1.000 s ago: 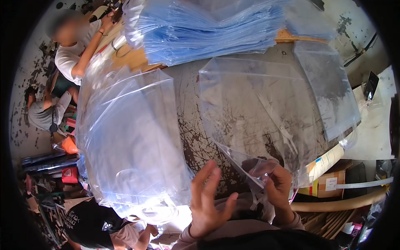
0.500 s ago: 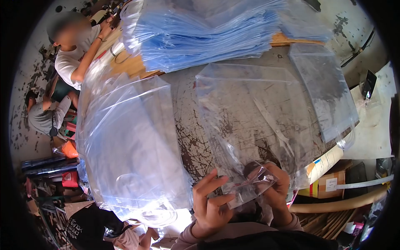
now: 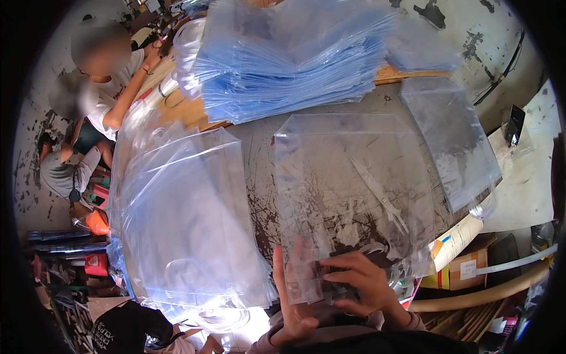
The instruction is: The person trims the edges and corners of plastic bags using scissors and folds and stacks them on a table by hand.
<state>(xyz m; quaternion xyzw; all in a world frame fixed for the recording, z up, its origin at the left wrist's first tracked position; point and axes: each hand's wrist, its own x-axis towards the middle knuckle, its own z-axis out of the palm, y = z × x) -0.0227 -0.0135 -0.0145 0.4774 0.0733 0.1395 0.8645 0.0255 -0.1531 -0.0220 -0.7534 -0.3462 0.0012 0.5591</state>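
A clear plastic bag [image 3: 354, 153] lies flat on the worn table, its near end at my body. My left hand [image 3: 295, 310] is at its near left corner, fingers stretched out and partly seen through the film, thumb apart. Over the near edge, my right hand [image 3: 362, 280] has its fingers spread and slightly bent, touching or just above the film; I cannot tell which. Scissors [image 3: 386, 203] show through the bag. To the left is a spread pile of clear plastic bags [image 3: 188, 218].
A thick stack of bluish plastic sheets [image 3: 289, 76] fills the table's far side. Another folded plastic piece [image 3: 454, 141] lies at the right, near a phone [image 3: 515, 125]. A cardboard box [image 3: 466, 268] sits below the right edge. Other people [image 3: 109, 88] are at the left.
My left hand has straightened its fingers at the bag's corner. My right hand has let go of the gathered film and moved left with fingers spread. The bag's near end now lies flatter.
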